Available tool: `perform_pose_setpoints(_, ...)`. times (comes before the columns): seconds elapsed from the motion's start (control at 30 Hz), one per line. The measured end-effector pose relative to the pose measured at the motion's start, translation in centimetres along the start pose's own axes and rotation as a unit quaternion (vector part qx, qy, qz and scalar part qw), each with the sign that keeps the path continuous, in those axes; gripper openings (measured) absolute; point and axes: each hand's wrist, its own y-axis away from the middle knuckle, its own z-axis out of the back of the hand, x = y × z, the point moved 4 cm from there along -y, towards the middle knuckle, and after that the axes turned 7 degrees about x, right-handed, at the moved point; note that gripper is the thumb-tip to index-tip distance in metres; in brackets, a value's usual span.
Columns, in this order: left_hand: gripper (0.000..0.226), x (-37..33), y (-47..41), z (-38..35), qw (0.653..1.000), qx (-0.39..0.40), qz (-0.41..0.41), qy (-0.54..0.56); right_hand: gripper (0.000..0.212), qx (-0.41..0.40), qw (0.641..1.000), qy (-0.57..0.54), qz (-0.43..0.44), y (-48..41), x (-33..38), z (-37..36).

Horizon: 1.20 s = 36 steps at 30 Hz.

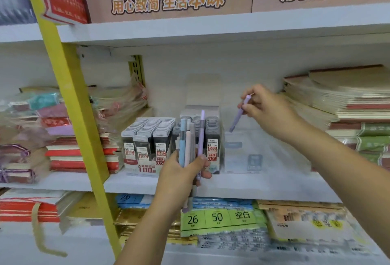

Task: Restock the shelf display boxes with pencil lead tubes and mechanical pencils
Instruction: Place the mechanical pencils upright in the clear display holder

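- My left hand [183,171] is wrapped round a bunch of mech. pencils [191,144], upright, tips down: blue, pink, grey and lilac barrels, the lilac one sticking up highest.
- That bunch sits right in front of the 0.7 lead box [212,138], a display box packed w/ dark lead tubes, labelled HB 0.7.
- Just left of the 0.7 box, touching or nearly so, is the 0.5 lead box [147,138], also full, w/ grey-capped tubes in rows.
- My right hand [266,110] is up and to the right of the 0.7 box, pinching a single lilac pencil [239,114] betw. thumb and fingertips, held tilted, tip pointing down-left.
- That tip hangs over the clear box [263,152], which stands just right of the 0.7 box; can't tell if the tip touches it.
- Clear box looks see-through w/ a small label on its front; contents too blurred to read.
- All three boxes stand on the white shelf [263,186]; notebook stacks [341,100] lie further right of the 0.7 box, more stacks further left.
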Motion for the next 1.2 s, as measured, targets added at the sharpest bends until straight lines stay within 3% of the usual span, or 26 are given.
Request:
perform_pose_setpoints(0.13,0.011,-0.3,-1.1,-0.2,1.0,-0.008,0.0,-0.02,0.015,0.028,0.998,0.063,-0.002,-3.0,-1.7,-1.4)
perform_pose_setpoints(0.3,0.008,-1.0,-2.0,-0.2,0.999,-0.011,-0.016,-0.027,0.013,0.061,0.997,0.055,-0.011,-4.9,-3.2,-3.2)
perform_pose_setpoints(0.73,0.007,-1.2,-2.1,0.0,0.999,-0.014,-0.022,-0.034,0.032,0.031,0.996,0.067,0.039,-5.2,-3.6,-3.5)
perform_pose_setpoints(0.93,0.007,-1.4,-2.2,-0.1,0.999,-0.012,-0.027,-0.028,0.025,0.024,0.994,0.106,0.015,-5.5,-3.7,-4.0)
perform_pose_setpoints(1.13,0.004,-1.0,-2.1,-0.3,0.999,-0.028,-0.014,-0.035,0.011,0.079,0.99,0.11,-0.035,-5.3,-3.8,-4.3)
perform_pose_setpoints(1.2,0.008,-1.1,-2.0,-0.4,0.999,-0.027,-0.007,-0.03,0.009,0.055,0.99,0.13,-0.026,-5.2,-3.3,-3.4)
